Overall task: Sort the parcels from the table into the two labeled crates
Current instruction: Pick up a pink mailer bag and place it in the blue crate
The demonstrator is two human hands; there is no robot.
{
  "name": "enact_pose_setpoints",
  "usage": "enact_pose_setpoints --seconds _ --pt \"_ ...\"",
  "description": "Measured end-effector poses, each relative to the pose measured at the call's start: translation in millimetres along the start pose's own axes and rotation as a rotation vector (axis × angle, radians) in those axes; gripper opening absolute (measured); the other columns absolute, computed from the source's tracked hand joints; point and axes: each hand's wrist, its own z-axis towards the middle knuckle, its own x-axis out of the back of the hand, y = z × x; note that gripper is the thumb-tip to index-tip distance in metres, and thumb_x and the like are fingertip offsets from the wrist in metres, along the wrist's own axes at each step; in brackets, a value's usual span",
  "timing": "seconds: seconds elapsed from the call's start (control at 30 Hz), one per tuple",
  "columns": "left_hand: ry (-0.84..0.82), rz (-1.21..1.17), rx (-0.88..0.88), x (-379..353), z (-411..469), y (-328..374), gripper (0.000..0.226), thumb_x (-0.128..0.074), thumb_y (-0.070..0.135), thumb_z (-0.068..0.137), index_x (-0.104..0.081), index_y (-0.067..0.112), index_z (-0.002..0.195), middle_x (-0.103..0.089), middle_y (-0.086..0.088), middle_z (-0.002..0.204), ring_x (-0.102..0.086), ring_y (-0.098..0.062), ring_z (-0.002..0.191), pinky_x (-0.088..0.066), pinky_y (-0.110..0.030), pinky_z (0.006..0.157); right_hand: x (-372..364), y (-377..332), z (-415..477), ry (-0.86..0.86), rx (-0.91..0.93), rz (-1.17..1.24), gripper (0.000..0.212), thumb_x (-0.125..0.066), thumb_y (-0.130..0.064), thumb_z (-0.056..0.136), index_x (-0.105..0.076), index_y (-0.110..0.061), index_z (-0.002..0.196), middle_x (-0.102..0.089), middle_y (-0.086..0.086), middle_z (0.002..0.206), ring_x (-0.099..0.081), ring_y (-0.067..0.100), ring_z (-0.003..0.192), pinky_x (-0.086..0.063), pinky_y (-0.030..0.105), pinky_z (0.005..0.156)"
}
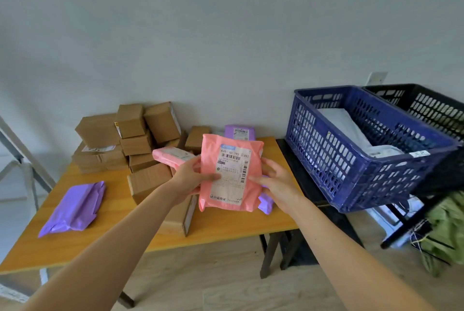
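Observation:
I hold a pink mailer bag (pixel 253 160) upright above the wooden table (pixel 226 225), its white shipping label facing me. My left hand (pixel 188 175) grips its left edge and my right hand (pixel 278 182) grips its right edge. A second pink parcel (pixel 170 156) lies behind my left hand. Purple mailers lie at the front left (pixel 75 207), at the back (pixel 239 132) and under the held bag (pixel 266 204). Several brown cardboard boxes (pixel 135 140) are piled at the back left. The blue crate (pixel 361 150) at the right holds white parcels (pixel 351 130); a black crate (pixel 426 105) stands behind it.
The crates rest tilted on a black rack (pixel 313 190) right of the table. Green fabric (pixel 444 230) hangs under the rack. A grey metal frame (pixel 22 160) stands at the far left. Light wooden floor (pixel 226 285) lies below the table's front edge.

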Motion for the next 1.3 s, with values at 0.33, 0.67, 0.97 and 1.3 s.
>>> enact_pose_setpoints --seconds 0.33,0.67,0.97,1.3 --pt "0.011 0.068 -0.05 -102 7 22 0.055 -0.081 0.003 0.073 -0.056 0.016 0.119 -0.068 -0.01 0.11 -0.069 -0.031 0.095 -0.058 -0.052 0.078 92 -35 -22 0.075 0.077 -0.108 0.071 -0.08 -0.001 0.073 -0.049 -0.018 0.135 -0.068 -0.002 0.107 -0.069 0.012 0.093 -0.058 0.032 0.071" --pt "0.03 0.092 -0.09 -235 -5 32 0.05 -0.085 0.008 0.069 -0.06 0.02 0.111 -0.071 -0.007 0.106 -0.07 -0.028 0.094 -0.057 -0.049 0.084 219 -68 -62 0.122 0.122 -0.171 0.063 -0.08 -0.004 0.075 -0.052 -0.019 0.129 -0.066 -0.007 0.1 -0.065 0.005 0.089 -0.057 0.024 0.065" --pt "0.024 0.122 -0.113 -352 -20 53 0.045 -0.081 0.01 0.074 -0.058 0.016 0.112 -0.071 -0.008 0.107 -0.069 -0.029 0.095 -0.056 -0.051 0.084 326 -98 -89 0.123 0.177 -0.26 0.066 -0.082 -0.009 0.074 -0.051 -0.016 0.133 -0.066 0.001 0.112 -0.064 0.014 0.1 -0.055 0.026 0.073" --pt "0.006 0.149 -0.131 -433 23 94 0.047 -0.08 0.007 0.075 -0.059 0.007 0.117 -0.069 -0.012 0.109 -0.07 -0.028 0.092 -0.058 -0.05 0.082 402 -134 -57 0.222 0.199 -0.295 0.063 -0.082 -0.009 0.074 -0.053 -0.015 0.129 -0.065 -0.003 0.107 -0.064 0.008 0.091 -0.053 0.025 0.067"
